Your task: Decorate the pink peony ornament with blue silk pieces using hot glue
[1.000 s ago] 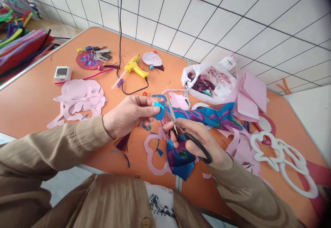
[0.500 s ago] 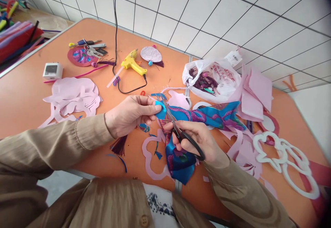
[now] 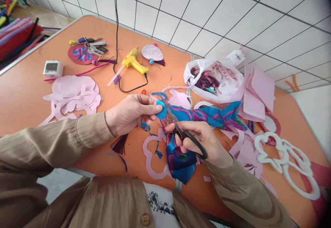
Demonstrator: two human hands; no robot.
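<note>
Pinched between thumb and fingers of my left hand (image 3: 138, 112) is a small blue fabric piece (image 3: 161, 110). My right hand (image 3: 198, 138) has its fingers through the black handles of a pair of scissors (image 3: 177, 126). The blades lie close along the right edge of the fabric piece; whether they touch it I cannot tell. Under the scissors a larger blue and purple patterned cloth (image 3: 207, 114) spreads across the table, one part hanging toward me. A pink outline-shaped cutout (image 3: 148, 162) lies just left of that part.
A yellow glue gun (image 3: 134, 62) with a black cord lies further back, near keys (image 3: 94, 49) and a white cube-shaped device (image 3: 53, 69). Pink scraps (image 3: 74, 90) lie at left. At right are a plastic bag (image 3: 227, 83) of tassels, folded pink sheets (image 3: 261, 83) and white templates (image 3: 271, 148).
The scissors and right hand have shifted slightly right and down. My left hand still pinches the blue fabric piece, which now looks turned a little.
</note>
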